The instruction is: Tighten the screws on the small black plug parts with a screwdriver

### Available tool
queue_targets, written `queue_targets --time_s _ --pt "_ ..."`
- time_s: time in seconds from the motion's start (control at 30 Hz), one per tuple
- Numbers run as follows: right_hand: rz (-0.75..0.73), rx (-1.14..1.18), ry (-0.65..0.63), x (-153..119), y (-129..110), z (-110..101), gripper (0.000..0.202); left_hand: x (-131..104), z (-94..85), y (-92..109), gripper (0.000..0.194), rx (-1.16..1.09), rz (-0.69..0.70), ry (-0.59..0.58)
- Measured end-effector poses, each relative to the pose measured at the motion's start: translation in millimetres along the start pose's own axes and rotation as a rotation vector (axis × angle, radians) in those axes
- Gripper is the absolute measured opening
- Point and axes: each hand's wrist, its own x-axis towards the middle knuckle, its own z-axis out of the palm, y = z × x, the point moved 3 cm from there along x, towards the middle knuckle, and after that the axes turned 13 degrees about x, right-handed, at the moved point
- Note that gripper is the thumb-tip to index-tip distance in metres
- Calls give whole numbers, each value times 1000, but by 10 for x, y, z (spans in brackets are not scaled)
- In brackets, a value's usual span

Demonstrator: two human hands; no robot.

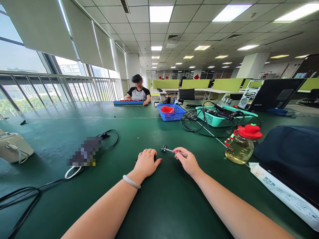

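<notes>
My right hand (187, 161) is closed in a pinch around a slim tool (170, 151). The tool has a metal shaft, a brownish handle end and a black, knobby head that points left, toward my other hand; its exact kind is unclear. Low over the green table (154, 212), my left hand (147, 162) curls palm-down around a dark object, with the thumb on its right side. Only slivers of that object show at the edges of the hand, so I cannot make out what it is. The tool's head is just beyond my left fingertips, apart from them.
Right: a red-lidded bottle (240, 149), a dark bag (289, 146) and a long white box (281, 192). Farther back: a blue basket (170, 115) and a teal basket (216, 122) with tangled cables. Left: a blurred device (86, 151) with a cord. A person (138, 91) sits across.
</notes>
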Motion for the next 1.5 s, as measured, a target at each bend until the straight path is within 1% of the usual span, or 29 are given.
queue_targets --time_s 0.07,0.17,0.23,0.3,0.4,0.57,0.73,0.8,0.87,0.97,1.0,1.13,1.2,1.3,1.43,1.5 --pt "-9 201 92 10 -9 -80 19 6 18 -26 41 -25 -9 -6" --pt "30 426 298 49 24 -231 17 9 39 -20 60 -41 43 -39" --pt "69 515 391 72 55 -300 16 8 44 -1 66 -40 88 -66" --pt "89 561 423 83 72 -324 16 9 43 14 67 -40 119 -89" --pt "93 553 384 75 69 -291 16 15 32 20 62 -43 136 -97" --pt "67 385 295 46 27 -192 16 17 14 26 52 -77 164 -89" --pt "37 338 252 59 2 -149 16 19 2 47 34 -136 155 -34" --pt "31 337 240 72 4 -142 17 27 12 45 35 -156 123 -29" --pt "29 337 236 83 10 -137 17 38 26 40 42 -166 106 -33" --pt "32 337 237 89 11 -129 16 48 41 43 52 -163 146 -40" --pt "35 339 234 87 9 -126 16 47 39 47 51 -167 167 -42" --pt "46 360 229 76 1 -130 16 13 -1 70 27 -227 238 -51" --pt "45 366 237 73 3 -145 15 -18 -23 88 21 -238 265 -55" --pt "50 365 219 74 17 -161 16 -52 -38 122 17 -240 277 -41" --pt "58 363 173 69 31 -167 17 -63 -36 178 27 -193 253 -16" --pt "53 359 168 56 28 -172 17 -87 -50 200 29 -141 286 -27"
